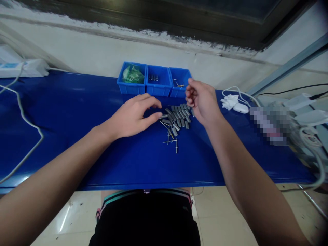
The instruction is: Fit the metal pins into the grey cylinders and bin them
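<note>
My left hand (135, 116) hovers at the left edge of a pile, its thumb and fingers apart and nothing visible between them. The pile holds several grey hexagonal standoffs (179, 114). Several thin blind rivets (169, 132) lie scattered at its front left, and one more rivet (176, 147) lies closest to me. My right hand (202, 99) is raised at the front of the right blue bin (180, 91), thumb and fingers pinched. A thin rivet (182, 85) reaches its fingertips and appears to be gripped; other rivets in that bin are partly hidden.
The middle blue bin (159, 89) holds several standoffs; the left blue bin (132, 89) holds a green plastic bag (133, 75). A white cable (28, 118) crosses the table's left side. At right are crumpled tissue (229, 101), a white case (241, 108) and more cables.
</note>
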Action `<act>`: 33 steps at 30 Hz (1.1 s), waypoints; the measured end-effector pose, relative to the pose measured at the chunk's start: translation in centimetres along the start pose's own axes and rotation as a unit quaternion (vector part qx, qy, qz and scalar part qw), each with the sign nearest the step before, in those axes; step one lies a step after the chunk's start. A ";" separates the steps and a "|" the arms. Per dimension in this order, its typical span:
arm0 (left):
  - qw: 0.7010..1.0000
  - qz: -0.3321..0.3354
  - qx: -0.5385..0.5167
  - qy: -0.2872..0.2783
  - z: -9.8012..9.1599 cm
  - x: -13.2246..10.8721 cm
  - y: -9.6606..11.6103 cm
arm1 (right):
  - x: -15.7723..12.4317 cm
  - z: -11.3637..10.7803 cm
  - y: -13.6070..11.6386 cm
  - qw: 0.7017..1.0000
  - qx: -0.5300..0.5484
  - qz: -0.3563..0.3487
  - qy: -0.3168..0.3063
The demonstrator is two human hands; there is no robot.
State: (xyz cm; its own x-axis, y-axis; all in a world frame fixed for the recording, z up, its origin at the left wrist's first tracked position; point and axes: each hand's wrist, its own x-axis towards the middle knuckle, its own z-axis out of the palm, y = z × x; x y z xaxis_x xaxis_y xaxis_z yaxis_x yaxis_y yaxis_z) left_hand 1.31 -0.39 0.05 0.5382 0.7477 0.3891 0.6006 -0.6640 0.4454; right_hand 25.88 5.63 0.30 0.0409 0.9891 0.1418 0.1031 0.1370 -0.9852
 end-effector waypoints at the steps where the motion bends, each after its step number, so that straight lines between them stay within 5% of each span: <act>1: 1.000 0.021 0.012 -0.019 0.2 -0.1 -0.1 | 0.5 -0.4 0.2 1.000 0.007 0.019 0.019; 9: 0.980 0.032 0.065 -0.184 1.2 -0.6 -0.1 | 2.5 -2.0 2.1 0.993 0.032 0.064 0.095; 33: 0.996 0.008 -0.012 -0.092 1.4 0.0 -1.1 | 2.2 -1.1 2.6 0.998 -0.051 0.003 0.041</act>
State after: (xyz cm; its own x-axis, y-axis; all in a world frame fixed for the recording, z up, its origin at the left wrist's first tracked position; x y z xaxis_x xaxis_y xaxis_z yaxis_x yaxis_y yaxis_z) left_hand 1.50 0.35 -1.53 0.6477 0.7224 0.2421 0.5790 -0.6732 0.4599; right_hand 27.28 8.05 -1.84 0.1228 0.9814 0.1473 0.2035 0.1204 -0.9716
